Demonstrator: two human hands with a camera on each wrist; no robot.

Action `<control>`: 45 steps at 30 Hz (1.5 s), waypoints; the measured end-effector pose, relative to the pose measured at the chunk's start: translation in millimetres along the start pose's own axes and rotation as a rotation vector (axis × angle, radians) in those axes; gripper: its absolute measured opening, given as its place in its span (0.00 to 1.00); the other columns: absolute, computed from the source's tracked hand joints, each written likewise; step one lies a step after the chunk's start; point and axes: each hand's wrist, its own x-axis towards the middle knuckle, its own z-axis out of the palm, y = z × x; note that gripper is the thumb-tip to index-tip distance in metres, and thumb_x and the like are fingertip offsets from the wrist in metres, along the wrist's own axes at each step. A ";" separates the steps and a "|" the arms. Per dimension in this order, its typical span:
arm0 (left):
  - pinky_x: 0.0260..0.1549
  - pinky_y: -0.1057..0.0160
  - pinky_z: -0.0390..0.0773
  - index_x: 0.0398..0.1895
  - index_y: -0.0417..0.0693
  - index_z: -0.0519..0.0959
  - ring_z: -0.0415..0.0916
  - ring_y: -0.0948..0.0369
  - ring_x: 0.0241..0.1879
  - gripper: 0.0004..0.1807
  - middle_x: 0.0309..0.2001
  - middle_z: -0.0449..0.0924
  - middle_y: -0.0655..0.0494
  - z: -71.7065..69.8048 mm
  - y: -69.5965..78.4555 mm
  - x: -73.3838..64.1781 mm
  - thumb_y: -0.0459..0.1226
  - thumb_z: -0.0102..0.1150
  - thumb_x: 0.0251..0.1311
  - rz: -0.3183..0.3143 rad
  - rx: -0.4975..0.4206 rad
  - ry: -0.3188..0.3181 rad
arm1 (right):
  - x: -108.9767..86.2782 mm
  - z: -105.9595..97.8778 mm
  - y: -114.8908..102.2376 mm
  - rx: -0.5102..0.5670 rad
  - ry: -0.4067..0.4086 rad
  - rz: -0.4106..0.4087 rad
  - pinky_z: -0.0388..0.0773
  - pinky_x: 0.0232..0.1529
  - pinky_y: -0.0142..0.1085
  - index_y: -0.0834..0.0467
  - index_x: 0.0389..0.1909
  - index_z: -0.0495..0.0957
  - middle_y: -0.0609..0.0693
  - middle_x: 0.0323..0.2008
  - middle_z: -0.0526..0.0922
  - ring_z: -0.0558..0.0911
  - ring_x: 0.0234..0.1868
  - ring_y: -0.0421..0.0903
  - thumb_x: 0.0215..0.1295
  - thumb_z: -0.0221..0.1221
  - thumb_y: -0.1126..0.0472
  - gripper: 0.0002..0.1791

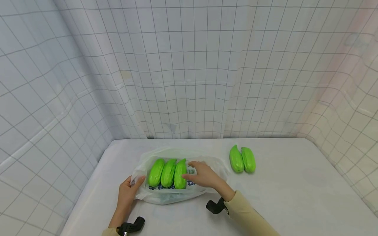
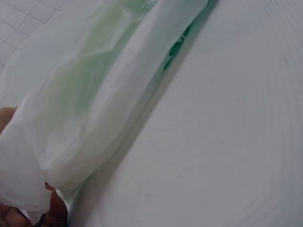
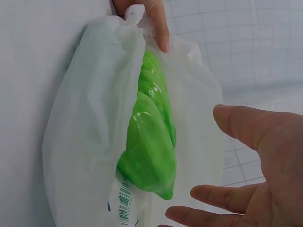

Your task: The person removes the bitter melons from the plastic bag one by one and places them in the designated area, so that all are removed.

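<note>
Three glossy bright-green, gourd-shaped vegetables (image 1: 168, 172) lie side by side in a translucent white plastic bag (image 1: 166, 198) with a printed barcode. At the bag's left end, my left hand (image 1: 127, 193) grips the edge of its mouth between thumb and fingers; part of this grip shows in the left wrist view. My right hand (image 1: 203, 175) is over the right part of the opening, beside the rightmost vegetable. Its thumb and fingers are spread and hold nothing, as the right wrist view shows, with the vegetables (image 3: 149, 146) just beyond the fingertips.
Two more green vegetables (image 1: 248, 160) lie next to each other on the white table (image 1: 295, 190), right of the bag. A white grid-patterned curtain (image 1: 189, 82) hangs behind the table and along both sides.
</note>
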 end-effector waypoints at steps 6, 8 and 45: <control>0.33 0.69 0.71 0.55 0.37 0.74 0.70 0.59 0.39 0.34 0.51 0.76 0.41 0.0 -1.4 2.0 0.56 0.62 0.56 -0.006 -0.015 -0.002 | 5.1 10.2 -1.4 -0.011 0.004 0.047 0.67 0.55 0.50 0.70 0.64 0.63 0.63 0.60 0.70 0.70 0.60 0.58 0.65 0.56 0.42 0.40; 0.34 0.69 0.71 0.55 0.37 0.74 0.70 0.58 0.39 0.34 0.51 0.76 0.41 0.0 -1.5 2.2 0.56 0.62 0.56 -0.010 -0.012 -0.002 | 6.5 14.9 -1.9 0.002 0.012 0.064 0.66 0.56 0.50 0.70 0.65 0.62 0.63 0.61 0.69 0.69 0.60 0.59 0.65 0.56 0.42 0.41; 0.31 0.68 0.71 0.52 0.38 0.76 0.70 0.60 0.35 0.32 0.45 0.77 0.45 0.2 -3.2 1.7 0.55 0.63 0.56 -0.002 -0.050 -0.012 | 25.5 54.6 -3.8 0.006 0.194 0.140 0.65 0.55 0.55 0.73 0.67 0.55 0.71 0.61 0.64 0.64 0.61 0.67 0.60 0.59 0.39 0.49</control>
